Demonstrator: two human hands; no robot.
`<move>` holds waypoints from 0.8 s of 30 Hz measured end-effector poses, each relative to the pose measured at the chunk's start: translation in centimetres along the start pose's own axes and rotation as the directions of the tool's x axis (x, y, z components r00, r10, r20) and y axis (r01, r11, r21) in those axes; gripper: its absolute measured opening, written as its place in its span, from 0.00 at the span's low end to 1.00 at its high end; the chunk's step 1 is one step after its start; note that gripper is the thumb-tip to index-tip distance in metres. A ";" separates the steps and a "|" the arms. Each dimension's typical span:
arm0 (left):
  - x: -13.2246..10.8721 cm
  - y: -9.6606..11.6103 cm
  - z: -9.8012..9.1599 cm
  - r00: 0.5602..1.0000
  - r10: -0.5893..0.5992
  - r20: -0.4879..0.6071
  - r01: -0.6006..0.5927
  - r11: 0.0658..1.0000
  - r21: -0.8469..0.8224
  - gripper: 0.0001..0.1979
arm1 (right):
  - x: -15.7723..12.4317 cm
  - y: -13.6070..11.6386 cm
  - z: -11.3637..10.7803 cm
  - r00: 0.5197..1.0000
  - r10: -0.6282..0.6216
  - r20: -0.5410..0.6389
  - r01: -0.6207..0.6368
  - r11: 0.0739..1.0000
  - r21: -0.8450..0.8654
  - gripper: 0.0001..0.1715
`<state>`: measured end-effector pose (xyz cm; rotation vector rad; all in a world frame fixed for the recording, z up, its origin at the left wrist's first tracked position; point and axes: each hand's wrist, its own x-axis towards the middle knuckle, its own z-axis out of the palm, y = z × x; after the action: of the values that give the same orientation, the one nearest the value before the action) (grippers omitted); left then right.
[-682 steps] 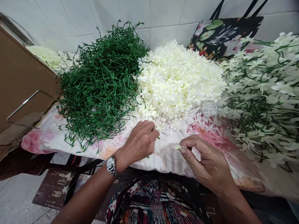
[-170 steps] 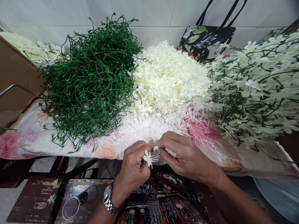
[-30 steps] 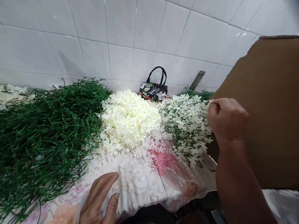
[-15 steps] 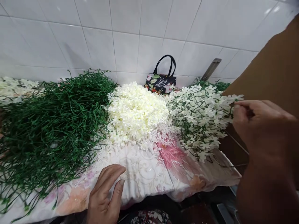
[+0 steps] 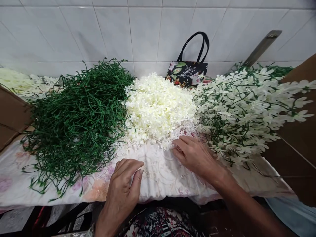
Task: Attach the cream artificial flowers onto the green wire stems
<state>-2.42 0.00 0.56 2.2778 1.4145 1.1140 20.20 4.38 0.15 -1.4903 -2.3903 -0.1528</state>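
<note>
My left hand [image 5: 125, 186] hovers over the front of the flowered tablecloth [image 5: 158, 174], thumb apart from the bent fingers, nothing visible in it. At the front edge of a heap of cream artificial blossoms [image 5: 158, 105], my right hand [image 5: 191, 153] has its fingertips drawn together among thin white stamen-like strands [image 5: 165, 143]. Whatever sits between those fingertips is too small to make out. A tangled mound of green plastic stems [image 5: 81, 121] lies left of the blossoms. On the right rests a bunch of white flowers on green stems [image 5: 249, 112].
A black floral handbag [image 5: 187, 73] stands behind the blossoms by the tiled wall [image 5: 145, 33]. A metal bar [image 5: 261, 49] leans at the back right. Cardboard [image 5: 12, 118] shows at the left, and brown board [image 5: 302, 135] at the right edge.
My right hand has left the white flower bunch at the right and come to the strands before the blossom heap. My left hand stays much the same. The view has shifted.
</note>
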 end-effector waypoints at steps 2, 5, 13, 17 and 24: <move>0.6 -0.1 -0.1 1.000 -0.001 0.019 0.001 1.000 0.024 0.08 | 0.2 -0.5 0.4 1.000 -0.011 0.018 0.011 1.000 0.006 0.08; 1.3 -0.3 -0.3 0.999 -0.001 0.041 -0.001 0.999 0.048 0.08 | -0.1 -1.5 0.7 0.998 -0.061 0.026 0.060 0.998 0.034 0.11; 5.8 -0.1 -0.6 0.988 0.081 0.132 -0.112 0.964 0.243 0.11 | 1.1 -0.1 -0.8 0.987 -0.104 -0.122 0.119 0.985 0.126 0.12; 10.4 0.3 0.6 0.954 0.232 0.189 -0.292 0.866 0.407 0.22 | 2.3 1.2 -1.0 0.974 -0.112 -0.195 0.140 0.981 0.134 0.12; 11.9 -1.0 2.5 0.887 0.239 0.394 -0.418 0.778 0.470 0.05 | 2.0 2.0 -0.1 0.979 -0.035 -0.202 0.080 0.973 0.217 0.12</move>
<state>1.63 11.01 4.00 3.0355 1.3469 0.3866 21.17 6.97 0.73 -1.2426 -2.2109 -0.0390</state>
